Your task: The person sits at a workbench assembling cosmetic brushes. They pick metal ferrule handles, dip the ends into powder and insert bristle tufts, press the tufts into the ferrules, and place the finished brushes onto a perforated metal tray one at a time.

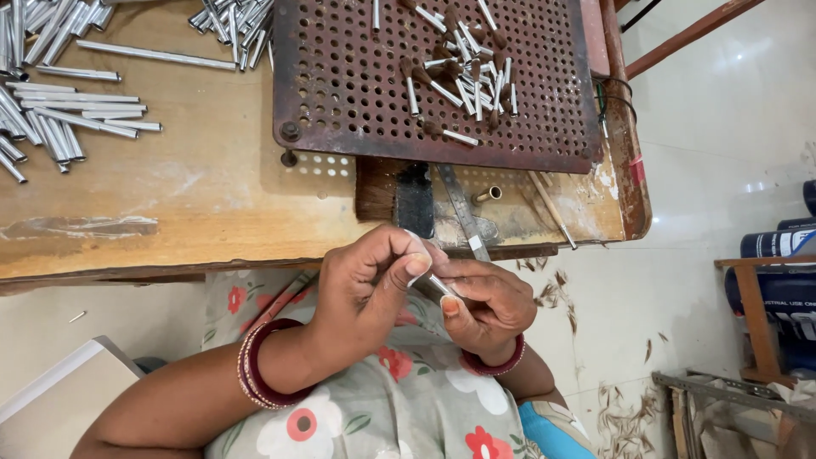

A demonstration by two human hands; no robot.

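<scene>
My left hand (365, 285) and my right hand (484, 302) meet just below the edge of the wooden workbench (195, 187), over my lap. Between their fingertips they pinch a small silver metal tube (435, 283). The left thumb and forefinger press on its upper end, and the right hand grips its lower part. Red bangles circle both wrists. What fills the tube is hidden by my fingers.
A rusty perforated metal plate (340, 85) carries several short tubes tipped with brown bristle tufts (463, 72). Loose silver tubes (59, 110) lie at the bench's left. A dark bristle bundle (395, 191), a flat metal blade (463, 212) and a brass ferrule (487, 194) sit near the edge. Bristle scraps litter the floor.
</scene>
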